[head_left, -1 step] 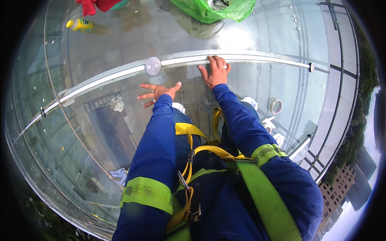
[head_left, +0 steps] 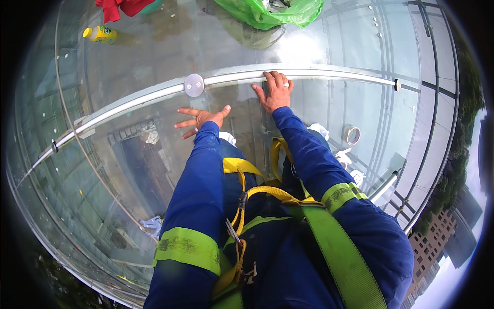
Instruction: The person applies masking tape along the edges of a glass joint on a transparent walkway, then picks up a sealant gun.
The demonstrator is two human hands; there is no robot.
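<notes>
My left hand (head_left: 201, 119) is open with its fingers spread, holding nothing. It is over the glass just below a round metal fitting (head_left: 194, 85); I cannot tell whether it touches the pane. Farther right, my right hand (head_left: 276, 93) rests its fingertips on the white strip (head_left: 234, 77) that runs across the glass surface (head_left: 329, 118). Its thumb stands apart from the fingers, a ring shows on one finger, and nothing is in its grasp. Both arms wear blue sleeves with yellow-green bands.
A yellow-capped bottle (head_left: 100, 35), a red cloth (head_left: 122, 7) and a green plastic bag (head_left: 267, 14) lie beyond the strip. A tape roll (head_left: 352, 135) is by my right arm. A rope (head_left: 77, 135) crosses at left. My harness has yellow straps (head_left: 278, 193). Buildings show beyond the right edge.
</notes>
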